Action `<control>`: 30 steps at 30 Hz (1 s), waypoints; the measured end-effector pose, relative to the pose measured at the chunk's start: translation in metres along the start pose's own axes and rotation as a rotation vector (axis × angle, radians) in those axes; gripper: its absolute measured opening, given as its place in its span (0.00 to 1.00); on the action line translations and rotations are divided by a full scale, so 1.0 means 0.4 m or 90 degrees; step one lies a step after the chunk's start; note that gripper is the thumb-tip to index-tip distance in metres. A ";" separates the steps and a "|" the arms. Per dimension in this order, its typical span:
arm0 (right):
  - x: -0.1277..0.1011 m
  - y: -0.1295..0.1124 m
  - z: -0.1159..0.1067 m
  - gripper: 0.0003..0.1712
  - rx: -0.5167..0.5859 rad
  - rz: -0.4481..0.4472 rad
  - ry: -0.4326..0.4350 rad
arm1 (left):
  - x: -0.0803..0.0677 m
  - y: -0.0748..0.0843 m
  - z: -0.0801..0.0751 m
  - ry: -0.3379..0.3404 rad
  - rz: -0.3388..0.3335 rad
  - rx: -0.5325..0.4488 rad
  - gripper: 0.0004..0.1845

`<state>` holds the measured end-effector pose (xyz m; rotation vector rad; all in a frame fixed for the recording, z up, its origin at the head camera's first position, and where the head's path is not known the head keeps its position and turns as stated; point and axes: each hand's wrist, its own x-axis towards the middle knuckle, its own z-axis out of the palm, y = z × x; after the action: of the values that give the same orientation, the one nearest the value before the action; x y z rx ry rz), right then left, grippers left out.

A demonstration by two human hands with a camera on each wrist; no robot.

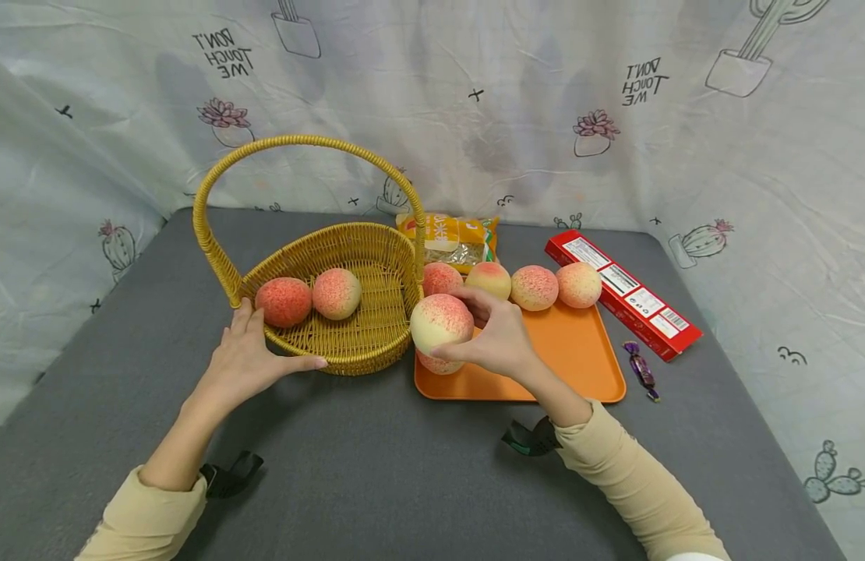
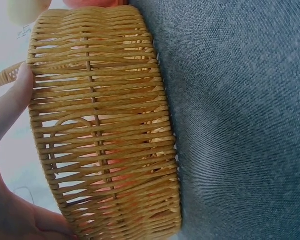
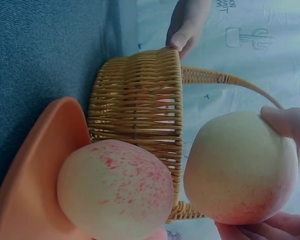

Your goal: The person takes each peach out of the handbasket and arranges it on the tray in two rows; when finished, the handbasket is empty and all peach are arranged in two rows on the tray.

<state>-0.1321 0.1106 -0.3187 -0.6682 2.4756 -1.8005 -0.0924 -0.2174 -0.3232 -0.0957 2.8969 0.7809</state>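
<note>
My right hand [image 1: 499, 331] holds a pale peach with a red blush [image 1: 441, 321] above the left end of the orange tray [image 1: 566, 351], thumb and fingers on either side of it. Another peach [image 3: 115, 190] sits on the tray below it, mostly hidden in the head view. My left hand [image 1: 246, 362] grips the rim of the yellow wicker basket [image 1: 355, 365] at its front left, the thumb stretched along the front. Inside the basket, a red peach [image 1: 284, 302] and a paler peach [image 1: 337, 294] lie side by side at the left.
Several more peaches [image 1: 534, 288] form a row along the tray's back edge. Behind them lies a yellow food packet [image 1: 450, 238]. To the tray's right are a long red box [image 1: 625, 292] and a purple wrapped candy [image 1: 640, 369]. The basket's tall handle [image 1: 306, 140] arches over its opening.
</note>
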 end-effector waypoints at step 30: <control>-0.054 0.108 -0.114 0.42 -0.334 0.177 0.031 | 0.006 -0.001 0.000 -0.016 -0.011 -0.002 0.73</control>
<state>-0.1384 0.1699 -0.3478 -0.2581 2.9160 -1.0924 -0.0947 -0.2178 -0.3238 -0.1102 2.8673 0.7772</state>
